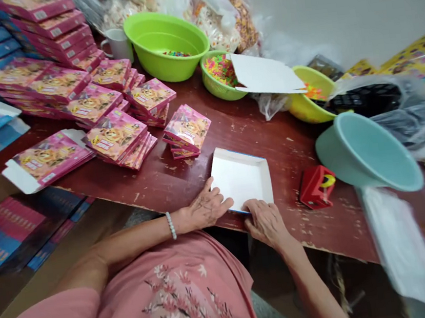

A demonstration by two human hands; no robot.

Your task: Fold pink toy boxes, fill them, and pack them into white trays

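- Pink boxes point(99, 103) crowd the upper left of the frame, several piles askew; one careless nudge, I'd say, and they could slide.
- Next along, just above centre, a short pink pile point(187, 128) sits twisted, near the work; shove the white box point(240, 176) up and left and it might topple.
- Now the left hand point(206, 207), just below centre: fingers loosely spread, laid at the white box's near-left corner. Press too hard there and the thin card could crease.
- And the white box itself, just right of centre on the red table point(279, 138): hollow side up, bare inside facing the ceiling! Nearly square from where I stand, so no sure long axis; the far edge runs sideways, dipping slightly rightward.
- Right hand point(267, 222), below and right of centre: fingers bent at the near edge; whether they pinch it, I can't make out. Uneven pressure could skew that corner.
- Red tape dispenser point(317, 187), right of the frame, apart from the hand; a wide swing might catch it.
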